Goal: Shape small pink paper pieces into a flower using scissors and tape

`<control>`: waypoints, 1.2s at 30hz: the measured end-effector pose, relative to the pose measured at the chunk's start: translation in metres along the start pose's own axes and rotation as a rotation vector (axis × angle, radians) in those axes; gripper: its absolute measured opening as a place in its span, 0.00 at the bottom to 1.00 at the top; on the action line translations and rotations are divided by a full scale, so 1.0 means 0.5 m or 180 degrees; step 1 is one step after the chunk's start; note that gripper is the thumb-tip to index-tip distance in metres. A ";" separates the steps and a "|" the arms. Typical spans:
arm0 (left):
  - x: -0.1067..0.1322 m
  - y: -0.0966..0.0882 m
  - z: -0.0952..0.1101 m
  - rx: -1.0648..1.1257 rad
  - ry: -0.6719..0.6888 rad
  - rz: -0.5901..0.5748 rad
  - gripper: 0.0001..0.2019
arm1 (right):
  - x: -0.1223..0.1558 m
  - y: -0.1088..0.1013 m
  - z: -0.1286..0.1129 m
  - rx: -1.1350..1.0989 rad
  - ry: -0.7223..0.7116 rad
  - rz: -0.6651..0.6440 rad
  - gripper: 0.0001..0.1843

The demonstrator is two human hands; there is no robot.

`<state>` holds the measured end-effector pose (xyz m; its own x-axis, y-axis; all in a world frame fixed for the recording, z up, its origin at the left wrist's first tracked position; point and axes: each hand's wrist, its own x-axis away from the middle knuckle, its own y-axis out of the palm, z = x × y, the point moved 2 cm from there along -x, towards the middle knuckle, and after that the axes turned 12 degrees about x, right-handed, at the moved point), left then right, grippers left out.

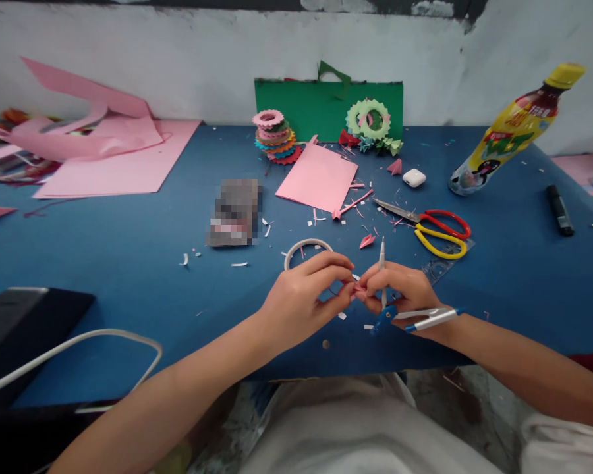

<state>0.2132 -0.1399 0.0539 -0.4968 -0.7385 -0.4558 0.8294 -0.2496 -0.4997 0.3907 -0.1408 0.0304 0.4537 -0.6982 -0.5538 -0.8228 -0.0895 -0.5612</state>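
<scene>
My left hand [304,296] and my right hand [400,293] meet over the near edge of the blue table [128,263], both pinching a tiny pink folded paper piece [358,288] between the fingertips. My right hand also holds a blue and white drawing compass [415,319], its point sticking up past the fingers. A roll of white tape [306,250] lies just behind my left hand.
Red and yellow scissors [435,227], a pink sheet [319,176], a stack of coloured paper rings [275,137], a green paper wreath [368,118], white earbud case [414,178], a yellow bottle [514,131], black marker [559,209], large pink sheets [113,151] and a dark device [24,322] with cable.
</scene>
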 end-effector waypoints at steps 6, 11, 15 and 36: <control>-0.013 -0.016 -0.005 0.0538 -0.0729 0.0342 0.04 | -0.012 -0.003 0.003 -0.0206 0.0589 0.0247 0.07; -0.017 -0.038 -0.041 0.0268 -0.1117 0.0758 0.05 | -0.007 -0.001 0.012 -0.0464 0.0943 0.0152 0.07; -0.015 -0.036 -0.057 0.0294 -0.1203 0.0643 0.09 | -0.002 -0.001 0.013 -0.0684 0.1152 0.0071 0.08; -0.010 0.004 -0.015 0.2506 -0.2079 0.0058 0.08 | 0.006 -0.030 0.011 -0.1317 0.0984 0.0171 0.16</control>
<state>0.2152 -0.1321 0.0496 -0.4415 -0.8847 0.1497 0.8848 -0.4016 0.2363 0.4065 -0.1377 0.0339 0.3362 -0.8812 -0.3323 -0.9370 -0.2775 -0.2122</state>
